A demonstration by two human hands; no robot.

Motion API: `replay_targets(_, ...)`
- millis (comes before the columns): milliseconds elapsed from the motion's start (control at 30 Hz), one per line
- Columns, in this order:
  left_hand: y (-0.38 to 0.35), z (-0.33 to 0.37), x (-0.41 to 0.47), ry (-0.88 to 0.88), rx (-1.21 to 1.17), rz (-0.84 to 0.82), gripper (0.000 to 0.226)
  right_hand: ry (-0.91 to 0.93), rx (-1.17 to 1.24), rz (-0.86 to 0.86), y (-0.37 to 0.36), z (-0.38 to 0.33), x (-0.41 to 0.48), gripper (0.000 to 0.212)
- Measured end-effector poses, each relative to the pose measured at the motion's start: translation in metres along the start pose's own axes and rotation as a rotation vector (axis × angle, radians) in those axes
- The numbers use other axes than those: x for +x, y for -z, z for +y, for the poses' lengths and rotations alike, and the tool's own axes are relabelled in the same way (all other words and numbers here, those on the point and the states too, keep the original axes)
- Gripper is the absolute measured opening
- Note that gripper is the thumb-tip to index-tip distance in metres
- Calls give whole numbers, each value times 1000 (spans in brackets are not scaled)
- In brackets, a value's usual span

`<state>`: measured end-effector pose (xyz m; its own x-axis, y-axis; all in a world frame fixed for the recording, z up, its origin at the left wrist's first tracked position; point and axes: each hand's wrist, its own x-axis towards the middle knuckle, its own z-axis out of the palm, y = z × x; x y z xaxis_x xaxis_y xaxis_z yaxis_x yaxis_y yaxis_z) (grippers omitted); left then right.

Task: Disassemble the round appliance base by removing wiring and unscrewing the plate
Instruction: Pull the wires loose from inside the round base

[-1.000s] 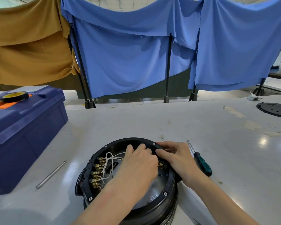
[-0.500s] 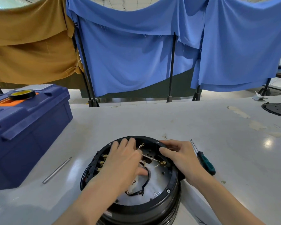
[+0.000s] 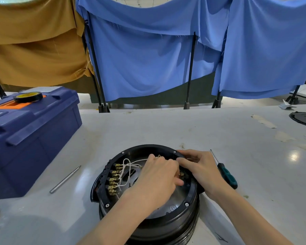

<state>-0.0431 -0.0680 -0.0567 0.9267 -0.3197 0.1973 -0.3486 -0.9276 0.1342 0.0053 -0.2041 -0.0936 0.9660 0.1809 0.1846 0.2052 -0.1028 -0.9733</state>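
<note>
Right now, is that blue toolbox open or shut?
Shut: the toolbox has its lid lying flat and closed, and a tape roll sits on top.

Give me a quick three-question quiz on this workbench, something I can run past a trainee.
1. True or false: the right hand is holding the green-handled screwdriver.
2. What sits on the lid of the blue toolbox? A) a roll of tape B) a hammer C) a cup
3. Fill in: the row of brass terminals lines the ___ side of the round appliance base, as the person sees it.
Key: 1 false, it lies on the table to the right of the base. 2 A. 3 left.
</note>
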Motion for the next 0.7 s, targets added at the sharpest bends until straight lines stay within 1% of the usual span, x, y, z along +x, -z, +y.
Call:
replay_targets(133, -1, 1, 4, 43, -69, -11, 8, -7, -7, 3, 0, 0, 0, 31)
replay_targets(233, 1, 5, 3, 61, -52, -3, 5, -4, 5, -11, 0, -1, 0, 37)
replay_targets(400, 0, 11, 5, 33, 100, 2, 17, 4, 26, -49, 1, -3, -1, 43)
replay_targets(533, 3, 12, 4, 10, 177, 0, 20, 19, 41, -60, 2, -3, 0, 49)
replay_targets(600, 5, 13, 4, 14, 179, -11, 18, 20, 38, -61, 2, -3, 0, 49)
replay_targets(700, 6, 13, 3, -12, 164, -23, 10, 13, 54, -62, 3, -2, 0, 47)
